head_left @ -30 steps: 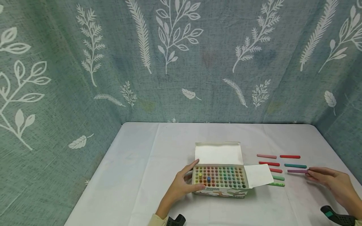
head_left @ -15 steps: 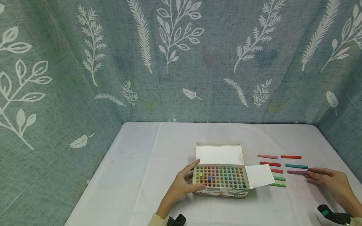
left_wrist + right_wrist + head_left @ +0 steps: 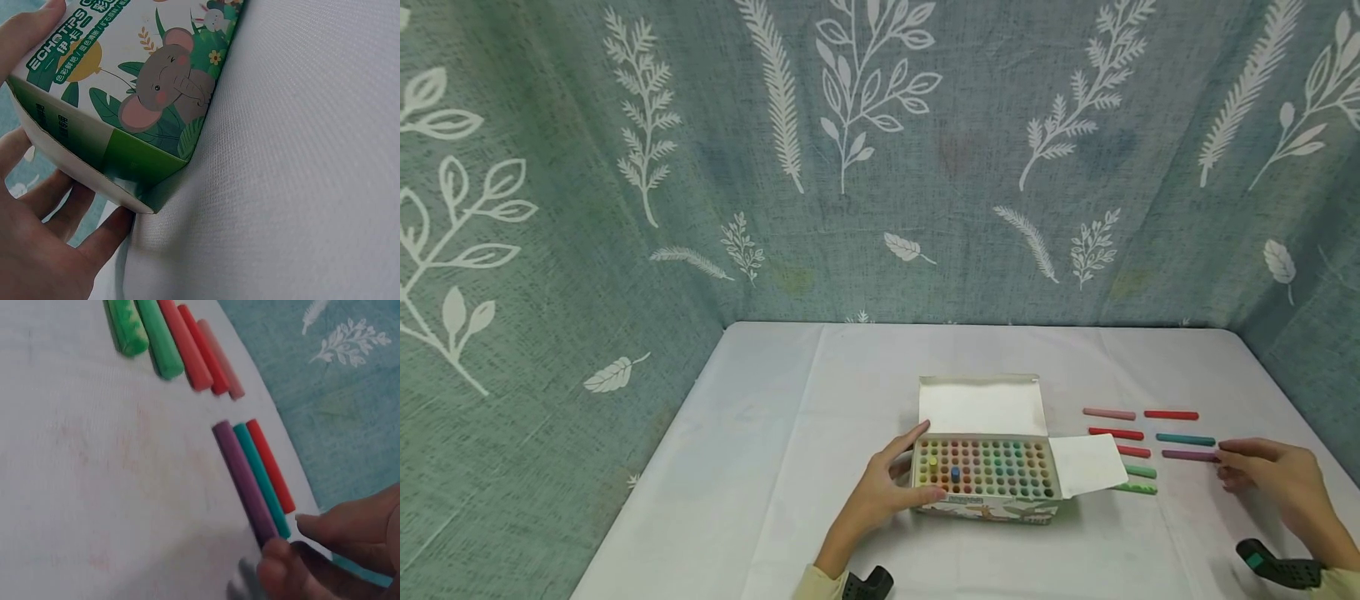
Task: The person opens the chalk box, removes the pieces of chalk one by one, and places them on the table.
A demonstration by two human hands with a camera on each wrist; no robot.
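My left hand (image 3: 883,492) grips the left end of an open chalk box (image 3: 985,509) in the head view, its thumb along the front edge. In the left wrist view its fingers lie against the side flap (image 3: 69,162). The holed tray inside holds a yellow chalk (image 3: 933,463) and a blue chalk (image 3: 955,474). At the right, my right hand (image 3: 1281,479) is at the near end of a purple chalk (image 3: 1187,456) lying on the cloth. In the right wrist view the thumb touches that end and the index finger stands apart from it.
Beyond the purple chalk lie a teal chalk (image 3: 1185,439) and a red chalk (image 3: 1171,415). Several red, pink and green chalks form a column left of them, partly behind the box's white side flap (image 3: 1088,464). A leaf-patterned curtain (image 3: 880,167) surrounds the table.
The right hand's fingers have loosened and spread at the purple chalk's end, and the hand has shifted slightly left. The left hand and box stay as they were.
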